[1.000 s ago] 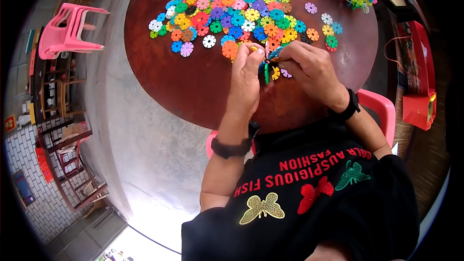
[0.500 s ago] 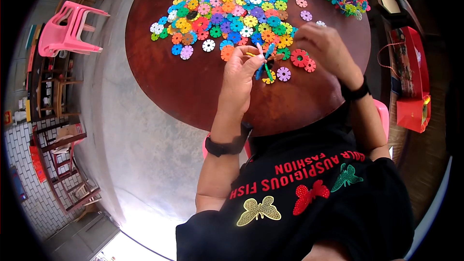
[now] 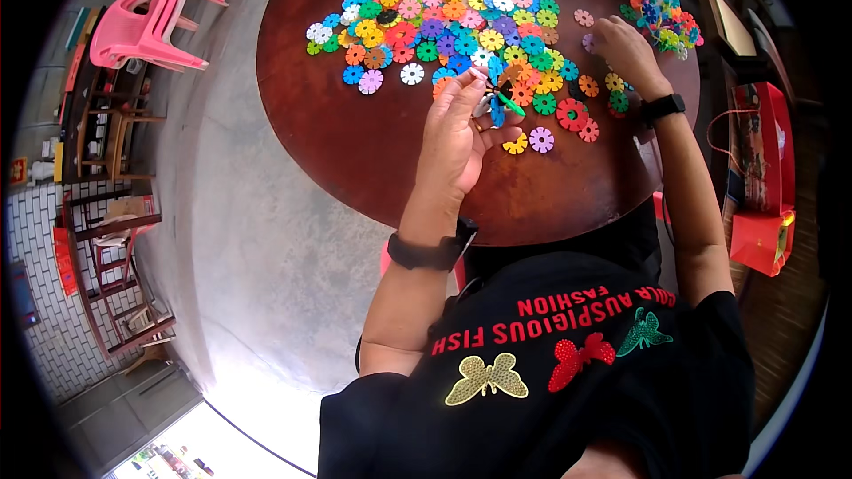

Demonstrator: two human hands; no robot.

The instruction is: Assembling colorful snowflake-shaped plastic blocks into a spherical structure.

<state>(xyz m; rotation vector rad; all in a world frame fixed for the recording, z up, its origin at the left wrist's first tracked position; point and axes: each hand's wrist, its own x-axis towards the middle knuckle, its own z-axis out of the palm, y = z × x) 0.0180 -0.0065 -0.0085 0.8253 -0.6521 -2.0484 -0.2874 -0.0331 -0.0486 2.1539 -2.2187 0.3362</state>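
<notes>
My left hand (image 3: 457, 133) is raised over the near part of the round table, its thumb and fingers closed on a small cluster of interlocking plastic discs (image 3: 500, 113). Green, blue, brown and pale pieces show in the cluster at different angles. Farther right, my right hand (image 3: 632, 55) reaches down to the tabletop with its fingers bent together. Beside its fingertips lies a lilac disc (image 3: 587, 43), and a pink disc (image 3: 583, 18) is just beyond. Whatever is under those fingertips is hidden. A large heap of notched, flower-shaped discs (image 3: 444, 22) in many colours spreads across the table.
The dark red-brown round table (image 3: 355, 137) fills the middle. Joined discs form a colourful bundle (image 3: 661, 13) at its far right. Red discs (image 3: 572, 115) and a lilac one (image 3: 541, 139) lie nearer me. Stacked pink chairs (image 3: 146, 22) stand left; red bags (image 3: 763, 168) are right.
My right hand has moved outward, away from the left hand, to loose discs at the right, uncovering discs it had blocked. The left hand has turned the cluster. The whole view has shifted slightly.
</notes>
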